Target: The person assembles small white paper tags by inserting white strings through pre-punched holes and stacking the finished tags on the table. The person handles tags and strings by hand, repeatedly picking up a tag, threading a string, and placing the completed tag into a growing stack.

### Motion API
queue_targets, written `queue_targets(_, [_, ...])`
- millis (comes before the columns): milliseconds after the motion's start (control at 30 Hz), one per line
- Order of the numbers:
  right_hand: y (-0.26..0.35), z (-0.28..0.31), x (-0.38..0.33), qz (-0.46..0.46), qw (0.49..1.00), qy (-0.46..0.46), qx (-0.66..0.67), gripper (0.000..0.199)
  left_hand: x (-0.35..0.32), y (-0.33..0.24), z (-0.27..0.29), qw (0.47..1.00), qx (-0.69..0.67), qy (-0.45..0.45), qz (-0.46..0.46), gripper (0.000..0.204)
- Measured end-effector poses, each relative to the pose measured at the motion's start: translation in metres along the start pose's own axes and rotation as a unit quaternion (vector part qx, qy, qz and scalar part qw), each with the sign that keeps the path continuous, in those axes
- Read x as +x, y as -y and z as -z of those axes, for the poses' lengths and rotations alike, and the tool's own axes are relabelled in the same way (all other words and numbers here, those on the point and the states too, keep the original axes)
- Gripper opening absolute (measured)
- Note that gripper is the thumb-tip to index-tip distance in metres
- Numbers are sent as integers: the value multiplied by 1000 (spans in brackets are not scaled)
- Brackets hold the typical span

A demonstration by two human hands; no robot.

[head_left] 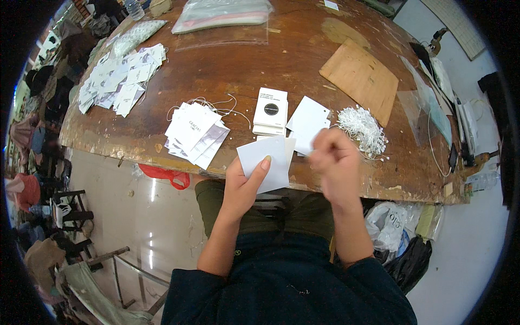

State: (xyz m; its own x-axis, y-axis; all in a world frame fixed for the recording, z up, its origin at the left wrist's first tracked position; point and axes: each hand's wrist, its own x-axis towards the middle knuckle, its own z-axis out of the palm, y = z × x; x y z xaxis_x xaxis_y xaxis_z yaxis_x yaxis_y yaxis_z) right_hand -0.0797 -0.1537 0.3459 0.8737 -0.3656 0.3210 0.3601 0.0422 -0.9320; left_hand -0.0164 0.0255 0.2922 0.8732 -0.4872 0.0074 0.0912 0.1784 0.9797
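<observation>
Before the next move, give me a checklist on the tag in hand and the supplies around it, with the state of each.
1. Left hand grips the white card tags with thumb on top: ok.
2. Right hand closed in a fist beside the tags; whether it holds a string: cannot tell, blurred.
3. Pile of white string loops lies on the table just beyond the right hand: ok.
4. Stack of tags with a black round mark squared up: ok.
5. Strung tags pile fanned out, reaching near the table edge: not ok.
</observation>
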Motion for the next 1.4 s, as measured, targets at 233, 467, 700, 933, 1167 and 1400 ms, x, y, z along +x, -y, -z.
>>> queue_targets(233, [-8, -34, -7, -85, 992, -88, -26, 11, -2, 0, -4, 999, -44, -25, -11, 30])
queue_targets(467, [-7, -36, -4, 29, 959, -25, -280, 8, -3, 0, -4, 999, -15, -36, -21, 27])
queue_targets(700, [-13, -41, -2, 83, 933, 4, -349, 4, -1, -1, -4, 995, 54, -42, -76, 25])
queue_targets(933, [-27, -41, 3, 67, 951, 6, -301, 3, 7, 0, 3, 899, 330, -50, -284, 28])
queue_targets(1167, [-25, -35, 5, -60, 977, 38, -200, 8, 14, 12, 8, 750, 436, -140, -478, 39])
queue_targets(1400, [-20, -26, 15, -262, 962, 66, 45, 10, 6, 9, 12, 673, 556, -161, -461, 30])
